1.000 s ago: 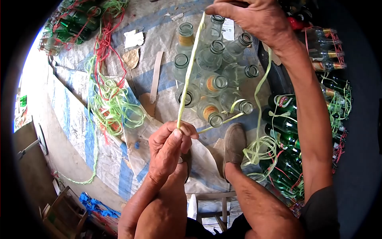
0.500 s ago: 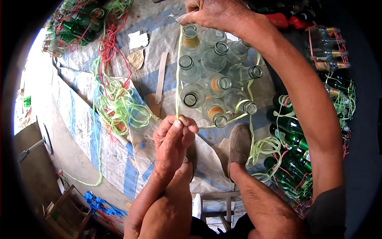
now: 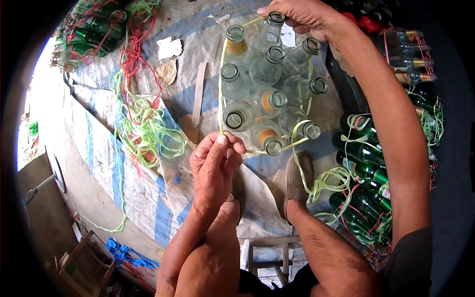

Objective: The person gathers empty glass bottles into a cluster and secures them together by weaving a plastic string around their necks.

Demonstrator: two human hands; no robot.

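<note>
A cluster of several clear glass bottles [image 3: 266,69] stands upright, mouths toward me, some with orange-and-yellow labels. Pale yellow-green plastic twine [image 3: 221,89] runs around the cluster. At its near left corner, my left hand [image 3: 216,161] is closed, pinching the twine between thumb and fingers. My right hand [image 3: 304,17] reaches over to the far side, beside the farthest bottle's neck. Its fingers are curled where the twine passes behind that bottle; the grip itself is partly hidden. Another stretch of twine crosses the near right bottle and trails down to a loose coil [image 3: 331,185].
A tangle of green twine [image 3: 148,128] and red twine [image 3: 140,54] lies left on the striped sheet [image 3: 166,218]. Tied green bottles [image 3: 363,158] lie at right, more bottles [image 3: 101,27] at far left. My shoes [image 3: 299,178] are close to the cluster; a stool [image 3: 269,247] is below.
My right hand has moved right along the far side of the bottles, from the left corner to behind the farthest bottle. The twine now bends around that corner. My left hand has risen slightly.
</note>
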